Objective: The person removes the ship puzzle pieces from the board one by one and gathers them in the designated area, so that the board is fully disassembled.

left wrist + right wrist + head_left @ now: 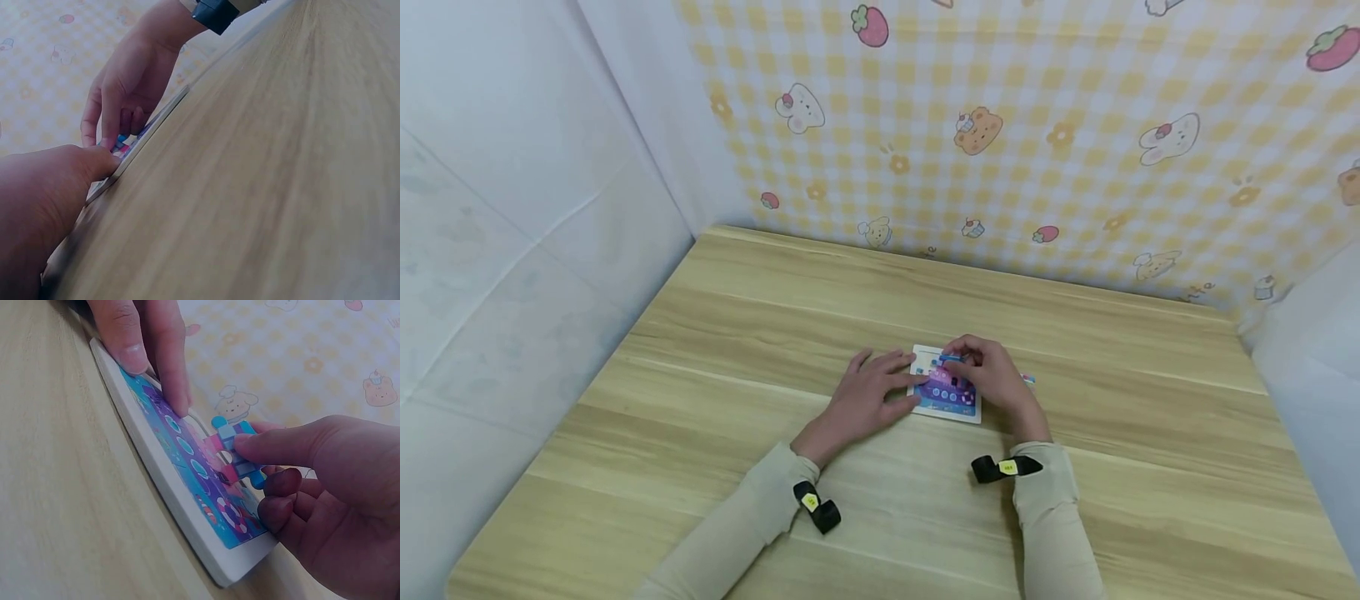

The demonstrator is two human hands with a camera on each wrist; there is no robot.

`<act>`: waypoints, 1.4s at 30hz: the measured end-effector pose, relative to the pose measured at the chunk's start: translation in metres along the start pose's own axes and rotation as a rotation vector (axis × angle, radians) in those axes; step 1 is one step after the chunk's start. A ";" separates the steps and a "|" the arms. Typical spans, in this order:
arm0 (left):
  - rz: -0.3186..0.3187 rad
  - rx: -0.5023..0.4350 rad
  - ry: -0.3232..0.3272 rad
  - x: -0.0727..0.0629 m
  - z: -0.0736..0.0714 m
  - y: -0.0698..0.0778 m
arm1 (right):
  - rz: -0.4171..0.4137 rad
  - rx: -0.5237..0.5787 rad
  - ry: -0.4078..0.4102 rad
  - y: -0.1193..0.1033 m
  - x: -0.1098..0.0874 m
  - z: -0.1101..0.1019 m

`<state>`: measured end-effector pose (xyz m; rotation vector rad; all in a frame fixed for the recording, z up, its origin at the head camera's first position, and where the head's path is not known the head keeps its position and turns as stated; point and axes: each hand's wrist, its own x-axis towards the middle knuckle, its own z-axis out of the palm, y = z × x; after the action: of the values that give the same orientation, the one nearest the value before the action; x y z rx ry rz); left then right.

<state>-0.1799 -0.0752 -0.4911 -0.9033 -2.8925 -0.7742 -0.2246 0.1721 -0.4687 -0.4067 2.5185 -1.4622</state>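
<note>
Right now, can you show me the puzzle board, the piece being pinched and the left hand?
Puzzle board [180,490]: right wrist view, on its white rim.
Pinched piece [228,434]: right wrist view, on its light-blue patch.
Left hand [867,396]: head view, on the back of the hand.

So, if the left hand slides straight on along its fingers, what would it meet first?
Most likely the puzzle piece pinched by the right hand, or that hand itself. The left hand touches the board; the piece's exact height is unclear.
</note>
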 end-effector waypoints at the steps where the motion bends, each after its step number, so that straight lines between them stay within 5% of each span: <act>1: 0.001 0.000 0.001 0.000 0.001 0.000 | 0.001 0.006 -0.003 0.000 0.000 0.000; 16: -0.003 0.013 -0.002 0.001 0.000 0.001 | 0.006 0.044 -0.008 0.001 -0.001 -0.002; 29: -0.020 0.239 -0.075 0.004 0.009 0.014 | 0.009 0.051 -0.010 -0.001 -0.002 -0.003; 42: -0.025 0.188 -0.032 0.005 0.007 0.020 | 0.020 0.043 -0.004 0.001 -0.003 -0.006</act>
<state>-0.1723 -0.0558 -0.4875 -0.8686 -2.9459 -0.4815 -0.2241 0.1788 -0.4665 -0.3762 2.4757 -1.5041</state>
